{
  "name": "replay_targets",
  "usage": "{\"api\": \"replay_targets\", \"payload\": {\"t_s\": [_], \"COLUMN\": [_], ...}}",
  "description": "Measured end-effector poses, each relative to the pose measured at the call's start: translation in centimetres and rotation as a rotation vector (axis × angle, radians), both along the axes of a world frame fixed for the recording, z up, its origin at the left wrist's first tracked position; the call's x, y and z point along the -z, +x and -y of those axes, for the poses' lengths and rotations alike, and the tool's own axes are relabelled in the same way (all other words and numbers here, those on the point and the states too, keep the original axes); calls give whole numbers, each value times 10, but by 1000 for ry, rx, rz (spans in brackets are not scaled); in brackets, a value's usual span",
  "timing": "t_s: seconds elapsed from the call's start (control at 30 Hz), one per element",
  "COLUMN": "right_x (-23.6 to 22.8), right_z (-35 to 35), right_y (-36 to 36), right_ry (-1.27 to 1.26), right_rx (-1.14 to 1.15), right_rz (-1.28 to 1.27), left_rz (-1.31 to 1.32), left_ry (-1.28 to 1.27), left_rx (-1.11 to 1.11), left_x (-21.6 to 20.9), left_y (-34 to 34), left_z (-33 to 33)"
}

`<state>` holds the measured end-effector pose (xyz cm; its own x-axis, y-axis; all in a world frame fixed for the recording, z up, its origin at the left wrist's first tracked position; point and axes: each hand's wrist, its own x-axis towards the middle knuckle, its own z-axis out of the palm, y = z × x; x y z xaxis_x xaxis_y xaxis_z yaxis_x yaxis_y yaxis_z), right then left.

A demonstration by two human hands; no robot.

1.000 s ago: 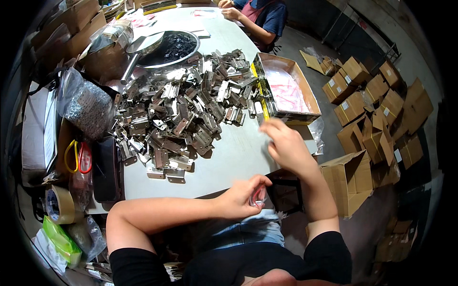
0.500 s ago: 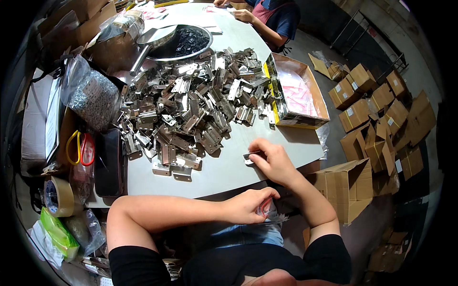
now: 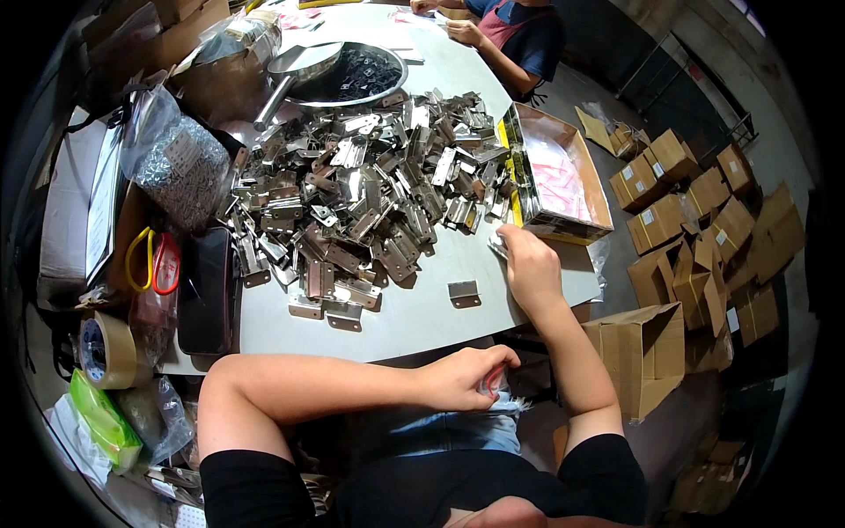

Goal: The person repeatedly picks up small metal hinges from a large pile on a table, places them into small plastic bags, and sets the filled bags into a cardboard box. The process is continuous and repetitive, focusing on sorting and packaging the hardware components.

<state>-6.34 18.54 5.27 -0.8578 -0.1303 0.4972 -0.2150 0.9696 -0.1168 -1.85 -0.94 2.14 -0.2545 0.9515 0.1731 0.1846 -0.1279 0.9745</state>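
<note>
My right hand [image 3: 533,268] is over the table just below the open carton, fingers closed on a shiny metal bracket [image 3: 498,245], mostly covered by the fingers. On the tabletop to its left lies a single bent metal bracket [image 3: 464,295] with holes, apart from the others. My left hand [image 3: 471,378] is at my lap, below the table edge, closed around a small clear plastic bag with red print [image 3: 493,381]. A large heap of metal brackets [image 3: 378,194] covers the middle of the table.
Beyond the heap stands a steel bowl of black parts [image 3: 352,77] with a metal scoop [image 3: 280,99]. The open carton [image 3: 598,227] holds pink-printed bags. At left are a bag of screws [image 3: 189,172], scissors [image 3: 163,264] and tape [image 3: 107,350]. A co-worker [image 3: 515,44] sits across.
My right hand has left the single bracket lying on the table and moved up and right, where it grips another bracket. My left hand stays nearly still with the bag.
</note>
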Motion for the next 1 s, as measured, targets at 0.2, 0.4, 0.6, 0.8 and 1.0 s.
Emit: {"api": "replay_targets", "payload": {"t_s": [0.2,0.4,0.6,0.8,1.0], "right_x": [-15,-18,-23,-27,-27], "right_z": [4,3,4,10,-8], "right_y": [44,68,75,73,62], "right_ry": [-489,-497,-539,-525,-729], "right_rx": [-105,-262,-289,-207,-197], "right_rz": [336,229,252,243,357], "left_rz": [284,768,696,884,733], "left_ry": [-1,112,126,65,40], "left_rx": [-79,-94,-34,-24,-55], "left_x": [6,10,8,3,8], "left_y": [0,-1,-3,-3,0], "left_z": [-1,-5,-5,-3,-2]}}
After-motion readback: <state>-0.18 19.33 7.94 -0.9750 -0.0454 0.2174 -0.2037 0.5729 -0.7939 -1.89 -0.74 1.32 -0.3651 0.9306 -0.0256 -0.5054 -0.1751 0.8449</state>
